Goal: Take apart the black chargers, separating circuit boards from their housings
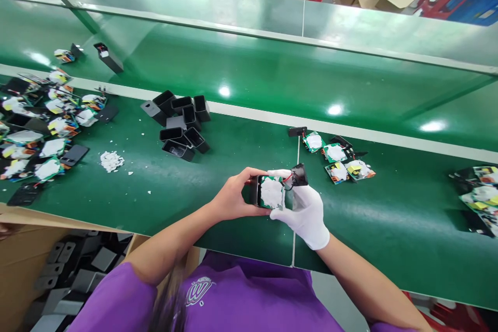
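In front of my chest, my bare left hand [235, 194] grips a black plastic case [254, 190] at its open end. My right hand [307, 213], in a white glove, holds a green circuit board [272, 193] topped with white filler. The board's left end meets the mouth of the case; how far inside it sits I cannot tell. Red and black wires run from the board to a small black end cap [299, 175] by my right fingers. Beyond my left hand stand several empty black cases [189, 137].
Filler-covered boards [335, 153] lie to the right, with more [484, 194] at the far right. A large pile of boards [50, 148] spreads at left, near white crumbs [111, 161]. A cardboard box [23, 264] of black cases stands below the table edge.
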Demonstrator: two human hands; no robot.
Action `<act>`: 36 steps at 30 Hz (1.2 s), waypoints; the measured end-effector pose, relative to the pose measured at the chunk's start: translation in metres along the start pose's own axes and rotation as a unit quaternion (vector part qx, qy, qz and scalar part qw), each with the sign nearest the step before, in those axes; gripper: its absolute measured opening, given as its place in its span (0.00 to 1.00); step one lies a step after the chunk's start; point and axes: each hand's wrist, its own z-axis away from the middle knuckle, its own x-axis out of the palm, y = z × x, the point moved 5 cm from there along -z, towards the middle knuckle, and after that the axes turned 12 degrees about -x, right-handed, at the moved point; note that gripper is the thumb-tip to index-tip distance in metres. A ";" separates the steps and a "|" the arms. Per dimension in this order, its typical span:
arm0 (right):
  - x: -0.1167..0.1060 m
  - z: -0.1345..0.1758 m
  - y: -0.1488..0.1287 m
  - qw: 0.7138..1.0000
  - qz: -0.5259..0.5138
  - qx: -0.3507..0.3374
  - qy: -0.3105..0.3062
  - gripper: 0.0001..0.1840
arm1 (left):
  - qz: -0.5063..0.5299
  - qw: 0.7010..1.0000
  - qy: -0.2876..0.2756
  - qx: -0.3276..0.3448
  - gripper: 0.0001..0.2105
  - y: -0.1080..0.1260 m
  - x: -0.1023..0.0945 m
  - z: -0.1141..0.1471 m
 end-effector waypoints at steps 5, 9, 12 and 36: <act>-0.001 0.000 -0.001 1.000 0.018 0.013 0.015 0.29 | -0.006 1.000 -0.001 -0.016 0.31 0.000 0.001 -0.001; -0.001 -0.003 -0.007 0.998 0.059 -0.019 0.009 0.27 | -0.025 1.000 0.010 -0.008 0.29 0.002 0.000 0.000; 0.000 -0.005 -0.009 0.995 0.085 -0.051 0.008 0.27 | -0.038 0.999 0.015 -0.003 0.29 0.002 -0.001 0.000; 0.001 -0.011 -0.027 0.979 0.146 -0.135 -0.039 0.23 | -0.083 0.979 0.044 0.182 0.29 0.011 -0.003 0.007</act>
